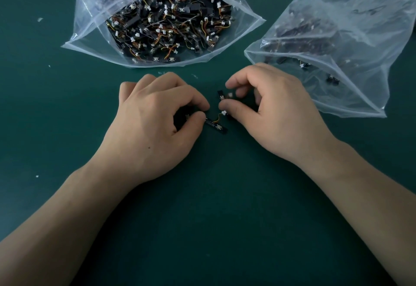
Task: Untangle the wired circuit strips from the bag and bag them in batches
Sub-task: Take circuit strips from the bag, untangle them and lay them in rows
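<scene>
Two hands: the left hand [155, 114] and the right hand [270, 110]. Two clear bags: one bag [90, 15] beyond the left hand, a second bag [371, 96] beyond the right hand. The heap of strips [168, 27] in the first is too tangled to count. Between the hands, two strips show: a near strip [216, 126] and a far strip [221, 95]. At least three white scraps [40, 19] lie left of the left hand.

Plain dark-teal table [213, 207]; two clear bags. The far-left bag [90, 15] is full of black circuit strips [168, 27] (white connectors [223, 112], orange-yellow wires [216, 119]) — the right bag [360, 27] shows dimmer, brownish-black contents.
</scene>
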### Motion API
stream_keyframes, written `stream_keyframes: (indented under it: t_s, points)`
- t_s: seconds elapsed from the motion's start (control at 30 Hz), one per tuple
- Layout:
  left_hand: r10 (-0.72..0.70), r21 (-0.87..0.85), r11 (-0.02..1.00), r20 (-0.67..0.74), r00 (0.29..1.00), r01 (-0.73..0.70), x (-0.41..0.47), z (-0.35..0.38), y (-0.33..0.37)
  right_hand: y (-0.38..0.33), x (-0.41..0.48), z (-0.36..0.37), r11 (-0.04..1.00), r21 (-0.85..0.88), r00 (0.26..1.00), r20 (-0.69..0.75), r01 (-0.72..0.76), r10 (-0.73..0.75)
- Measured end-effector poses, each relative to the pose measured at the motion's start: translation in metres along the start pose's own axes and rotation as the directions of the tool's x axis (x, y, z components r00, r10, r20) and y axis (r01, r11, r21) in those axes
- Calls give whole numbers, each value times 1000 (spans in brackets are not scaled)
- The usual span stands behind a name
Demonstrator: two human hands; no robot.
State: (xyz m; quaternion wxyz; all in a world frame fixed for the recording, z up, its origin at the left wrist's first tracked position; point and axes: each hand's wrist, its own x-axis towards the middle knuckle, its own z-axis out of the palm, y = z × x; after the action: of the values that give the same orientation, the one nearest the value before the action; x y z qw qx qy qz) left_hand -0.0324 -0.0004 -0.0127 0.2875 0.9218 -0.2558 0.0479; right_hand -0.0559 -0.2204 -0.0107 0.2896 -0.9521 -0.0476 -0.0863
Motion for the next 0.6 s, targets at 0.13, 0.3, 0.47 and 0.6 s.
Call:
stream_keyframes:
  t_s: [0.13,0.3,0.47,0.6]
  points:
    - [-1,-3,1000,-1,1000,1,0,-1,0,0,-1,2,999,-32,999,-33,-14,13]
    - [-4,-2,1000,10,1000,5,0,-2,0,-2,1,2,999,34,999,26,29,-30]
    - [-11,-1,1000,10,1000,11,0,-2,1,-2,2,4,998,48,997,61,43,-46]
    - [-7,2,1000,16,1000,7,0,-2,0,-2,0,5,998,35,998,35,48,-49]
